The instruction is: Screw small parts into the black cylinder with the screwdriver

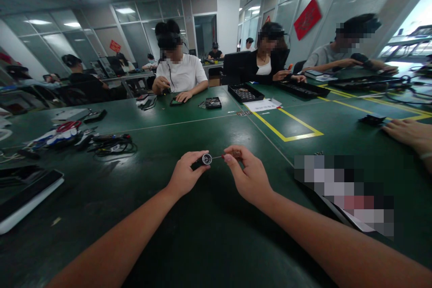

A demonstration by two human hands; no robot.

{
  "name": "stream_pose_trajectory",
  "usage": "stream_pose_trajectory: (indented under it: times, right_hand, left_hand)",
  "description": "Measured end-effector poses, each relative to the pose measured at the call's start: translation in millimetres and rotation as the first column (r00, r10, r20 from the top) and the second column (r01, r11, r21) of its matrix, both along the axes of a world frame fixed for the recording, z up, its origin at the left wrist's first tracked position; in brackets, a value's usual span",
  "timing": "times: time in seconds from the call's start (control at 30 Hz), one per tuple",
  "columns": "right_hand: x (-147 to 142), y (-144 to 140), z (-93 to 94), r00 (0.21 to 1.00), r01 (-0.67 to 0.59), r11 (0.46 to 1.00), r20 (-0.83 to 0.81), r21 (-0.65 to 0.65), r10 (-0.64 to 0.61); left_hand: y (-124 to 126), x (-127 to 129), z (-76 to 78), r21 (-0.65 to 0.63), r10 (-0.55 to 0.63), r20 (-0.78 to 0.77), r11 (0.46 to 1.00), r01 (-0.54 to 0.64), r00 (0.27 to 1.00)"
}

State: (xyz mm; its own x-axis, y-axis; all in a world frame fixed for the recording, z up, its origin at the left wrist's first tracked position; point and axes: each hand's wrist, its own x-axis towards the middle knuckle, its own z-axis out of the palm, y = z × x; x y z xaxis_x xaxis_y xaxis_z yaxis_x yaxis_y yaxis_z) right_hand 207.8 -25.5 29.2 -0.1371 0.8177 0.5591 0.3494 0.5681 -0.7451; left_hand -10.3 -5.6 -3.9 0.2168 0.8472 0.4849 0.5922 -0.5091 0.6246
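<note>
Left hand (184,176) grip closed round small black cylinder (201,161), silver end at 3 o'clock. Right hand (248,175) pinches thin brown part (235,154) just beside it, above green bench (189,234). Cylinder likely light, rigid, smooth; hold by barrel. Brown part looks delicate; pinch gently by edges.

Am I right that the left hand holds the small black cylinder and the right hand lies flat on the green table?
Not quite. In the head view the left hand does hold the small black cylinder, but the right hand is raised above the green table, pinching a small brownish part beside the cylinder.
</note>
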Motion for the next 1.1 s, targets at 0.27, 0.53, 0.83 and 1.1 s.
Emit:
stream_pose_trajectory:
  times: [0.27, 0.53, 0.83, 1.1]
  right_hand:
    - [-2.2, 1.4, 2.5, 0.996, 0.083, 0.996, -0.042, -0.017, -0.084]
    - [-0.5, 4.8, 7.4, 0.983, 0.172, 0.981, -0.042, -0.094, -0.177]
    - [-0.3, 2.0, 1.5, 0.988, 0.143, 0.985, -0.037, -0.096, -0.147]
    - [2.1, 0.5, 0.4, 0.999, 0.033, 0.998, -0.003, -0.060, -0.033]
  left_hand:
    - [1.2, -0.7, -2.1, 0.058, -0.009, -0.009, 0.998, 0.010, 1.000]
    - [0.1, -1.1, -0.7, 0.067, -0.009, -0.019, 0.998, 0.011, 1.000]
    - [0.9, -1.4, -1.7, 0.106, -0.035, -0.048, 0.994, 0.040, 0.998]
    - [2.5, -2.0, -4.0, 0.143, -0.021, -0.054, 0.989, 0.029, 0.998]
